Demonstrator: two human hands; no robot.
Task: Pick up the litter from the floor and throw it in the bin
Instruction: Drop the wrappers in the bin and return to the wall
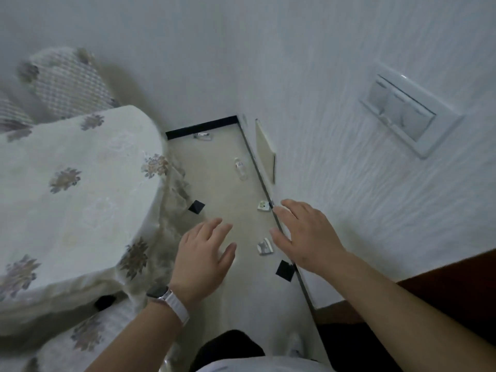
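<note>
Both hands are out front, palms down, and neither is holding anything. The left hand (205, 260), with a white-strapped watch (163, 295) on its wrist, hangs just off the bed (80, 197), fingers straight and a little spread. The right hand (306, 234) is fanned wide as well, on the side of the floor strip (220, 183) away from the bed. How high either hand sits above the floor I cannot tell.

The litter is all on the floor. A crumpled wrapper (265, 246), silvery, lies between the two hands in this view, on the side of the strip away from the bed. A second wrapper (263, 205), white with a touch of green, sits a little further along that same side, right by the right hand's fingertips in the view. Further up the strip a small plastic bottle (240, 169) lies on its side, clear, well apart from the bed. Past the bed's rounded corner, at the end wall, there is a clear scrap (202, 136), too blurred to name.

One black square (196, 206) lies flat just beside the bed's hanging cover. Another black patch (285, 271) lies across the strip from the bed, partly under the right wrist.

The bed has a pale floral cover and a checked pillow (67, 81). The wall facing it carries a white switch panel (402, 114).
</note>
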